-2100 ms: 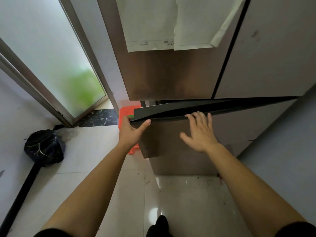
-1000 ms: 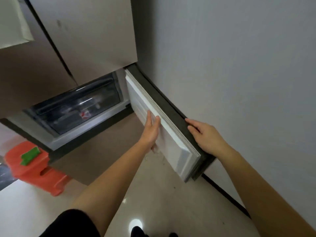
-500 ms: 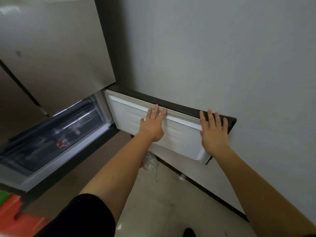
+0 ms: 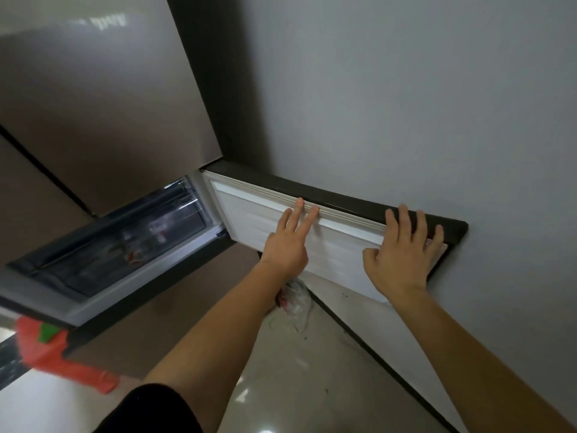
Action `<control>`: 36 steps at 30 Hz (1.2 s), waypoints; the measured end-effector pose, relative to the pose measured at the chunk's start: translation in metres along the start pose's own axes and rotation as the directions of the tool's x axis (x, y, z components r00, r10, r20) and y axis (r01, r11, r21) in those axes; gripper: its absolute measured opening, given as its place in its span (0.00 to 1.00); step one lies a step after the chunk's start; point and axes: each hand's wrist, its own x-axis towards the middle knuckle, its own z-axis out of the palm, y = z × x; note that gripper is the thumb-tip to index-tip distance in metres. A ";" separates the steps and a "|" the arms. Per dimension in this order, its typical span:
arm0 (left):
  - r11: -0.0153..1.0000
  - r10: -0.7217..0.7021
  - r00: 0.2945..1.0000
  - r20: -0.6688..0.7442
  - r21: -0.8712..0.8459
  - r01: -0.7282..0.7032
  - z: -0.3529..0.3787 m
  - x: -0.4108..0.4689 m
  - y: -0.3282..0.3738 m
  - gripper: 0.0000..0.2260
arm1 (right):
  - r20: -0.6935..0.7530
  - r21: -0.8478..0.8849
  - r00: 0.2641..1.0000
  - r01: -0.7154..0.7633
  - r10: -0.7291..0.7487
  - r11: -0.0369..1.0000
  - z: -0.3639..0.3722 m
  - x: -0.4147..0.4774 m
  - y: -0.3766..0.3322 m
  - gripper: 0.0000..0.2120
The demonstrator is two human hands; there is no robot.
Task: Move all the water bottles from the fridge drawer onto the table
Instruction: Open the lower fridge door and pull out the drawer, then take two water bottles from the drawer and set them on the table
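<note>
The fridge's lower right door is swung fully open against the grey wall, white inner liner facing me. My left hand lies flat on that liner, fingers spread. My right hand presses flat near the door's outer end, fingers reaching over its dark top edge. Neither hand holds anything. Left of the door, the clear fridge drawer is exposed and closed. Behind its front I see blurred water bottles with red-and-white labels.
The closed upper fridge doors rise above the drawer. A grey wall fills the right side. An orange stool stands at lower left. A crumpled plastic bag lies on the glossy floor under the open door.
The lower door went from barely cracked to wide open against the wall. Both hands slid onto its inner face, and my view turned right, revealing the drawer.
</note>
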 end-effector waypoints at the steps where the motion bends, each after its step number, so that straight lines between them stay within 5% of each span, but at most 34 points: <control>1: 1.000 0.020 1.000 -0.014 0.017 -0.020 -0.001 -0.002 -0.005 0.42 | -0.014 0.001 1.000 0.018 -0.018 1.000 0.003 0.001 -0.005 0.37; 4: 0.997 -0.015 0.999 -0.052 0.078 0.019 -0.005 -0.016 -0.028 0.36 | -0.033 -0.006 0.990 0.134 -0.134 0.991 0.011 0.010 -0.027 0.38; 9: 0.931 -0.305 0.943 -0.132 0.166 0.325 -0.011 -0.065 -0.105 0.31 | 0.039 -0.032 0.907 0.420 -0.419 0.907 0.023 0.024 -0.096 0.40; 13: 0.840 -0.483 0.869 -0.102 0.226 0.493 -0.015 -0.116 -0.175 0.34 | 0.163 0.214 0.829 0.499 -0.535 0.840 0.044 0.013 -0.179 0.42; 17: 0.745 -0.655 0.755 -0.023 0.153 0.650 -0.009 -0.161 -0.242 0.38 | 0.380 0.500 0.787 0.267 -0.485 0.824 0.063 -0.001 -0.260 0.41; 21: 0.568 -0.788 0.614 0.047 -0.331 0.754 -0.006 -0.183 -0.305 0.42 | 0.622 0.693 0.674 -0.237 -0.399 0.681 0.083 -0.004 -0.336 0.38; 24: 0.333 -0.848 0.521 0.094 -0.671 0.663 0.001 -0.185 -0.356 0.41 | 0.722 0.680 0.567 -0.475 -0.396 0.559 0.099 -0.004 -0.389 0.34; 29: 0.042 -0.863 0.474 0.177 -0.909 0.416 0.009 -0.162 -0.404 0.26 | 0.768 0.619 0.466 -0.716 -0.439 0.324 0.127 0.002 -0.463 0.28; 32: -0.227 -0.860 0.426 0.281 -0.958 0.174 0.005 -0.144 -0.430 0.08 | 0.755 0.585 0.448 -0.790 -0.479 0.183 0.141 0.009 -0.495 0.16; 36: -0.416 -0.816 0.478 0.325 -0.904 -0.095 -0.002 -0.133 -0.464 0.07 | 0.755 0.521 0.443 -0.853 -0.484 0.032 0.152 0.024 -0.531 0.07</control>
